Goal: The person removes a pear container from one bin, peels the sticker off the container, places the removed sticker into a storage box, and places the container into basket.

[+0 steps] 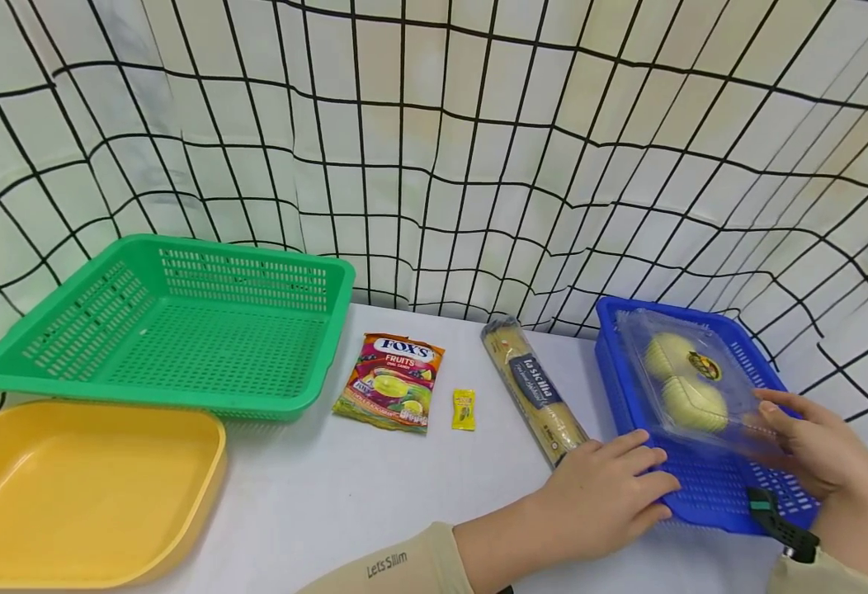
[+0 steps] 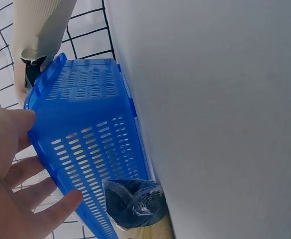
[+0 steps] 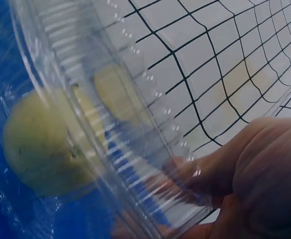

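Head view shows a clear plastic box (image 1: 690,384) with two pale yellow round pieces of food inside and a small dark sticker on its lid. It sits tilted in a blue basket (image 1: 630,404) with slotted walls, at the right side of a white table (image 1: 375,495). The right hand (image 1: 820,450) holds the near right corner of this box, fingers curled around its edge. The left hand (image 1: 612,495) lies flat on the near left rim of the blue basket, fingers nearly straight and slightly spread, holding nothing. Just left of the basket lies a long packet of spaghetti (image 1: 534,388), very near the left hand.

Right wrist view shows what the head view cannot: the ribbed clear lid (image 3: 100,114) from very close, the yellow food blurred behind it, and the fingers (image 3: 205,172) seen through the plastic, pressed on the box.

Left wrist view shows the outer wall of the blue basket (image 2: 93,144) with its slots, the open fingers (image 2: 16,194) against it, and the dark crimped end of the spaghetti packet (image 2: 135,201) touching the basket wall.

Further left on the table are a bag of sweets (image 1: 391,381), a small yellow sachet (image 1: 464,409), a green basket (image 1: 174,326) and a yellow tray (image 1: 77,487).
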A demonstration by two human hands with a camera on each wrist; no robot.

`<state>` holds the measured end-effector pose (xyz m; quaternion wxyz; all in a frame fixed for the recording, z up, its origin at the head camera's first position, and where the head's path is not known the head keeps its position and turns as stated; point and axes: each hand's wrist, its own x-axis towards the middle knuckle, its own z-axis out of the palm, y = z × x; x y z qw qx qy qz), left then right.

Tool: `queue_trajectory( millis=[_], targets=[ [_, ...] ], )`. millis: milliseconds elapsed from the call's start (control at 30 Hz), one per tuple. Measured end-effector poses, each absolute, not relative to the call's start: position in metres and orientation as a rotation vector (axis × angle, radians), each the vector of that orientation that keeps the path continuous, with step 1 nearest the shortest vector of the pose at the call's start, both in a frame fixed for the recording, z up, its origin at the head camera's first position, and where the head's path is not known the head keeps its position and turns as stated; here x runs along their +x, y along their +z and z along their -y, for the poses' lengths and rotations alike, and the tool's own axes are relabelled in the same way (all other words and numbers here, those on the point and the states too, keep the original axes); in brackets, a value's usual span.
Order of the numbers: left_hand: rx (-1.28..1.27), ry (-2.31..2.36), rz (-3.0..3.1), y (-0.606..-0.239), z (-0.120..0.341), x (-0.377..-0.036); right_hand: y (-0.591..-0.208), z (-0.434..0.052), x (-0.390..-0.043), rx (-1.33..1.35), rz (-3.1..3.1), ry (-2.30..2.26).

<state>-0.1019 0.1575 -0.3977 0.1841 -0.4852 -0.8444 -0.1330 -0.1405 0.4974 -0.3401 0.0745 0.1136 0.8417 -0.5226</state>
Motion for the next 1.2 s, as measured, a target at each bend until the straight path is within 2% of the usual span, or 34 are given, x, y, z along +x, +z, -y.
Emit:
queue_trajectory(
  millis=[167, 367, 767, 1000, 1200],
  targets=[
    [-1.381, -0.413, 2.372, -0.398, -0.158, -0.103, -0.335, -0.499, -0.135, 0.322, -2.487, -1.673],
    [-1.384, -0.403, 2.383, -0.395, -0.157, -0.102, -0.326, -0.488, -0.131, 0.320, -2.672, -1.518],
    [-1.371, -0.629, 2.488, -0.387, -0.150, -0.111, -0.310, -0.471, -0.118, 0.271, -2.643, -1.843],
    [-1.218, -0.769, 2.562, -0.378, -0.132, -0.129, -0.301, -0.463, -0.110, 0.131, -2.652, -1.884],
    [-0.994, -1.226, 2.590, -0.366, -0.104, -0.146, -0.293, -0.454, -0.109, -0.006, -2.621, -1.916]
  ],
)
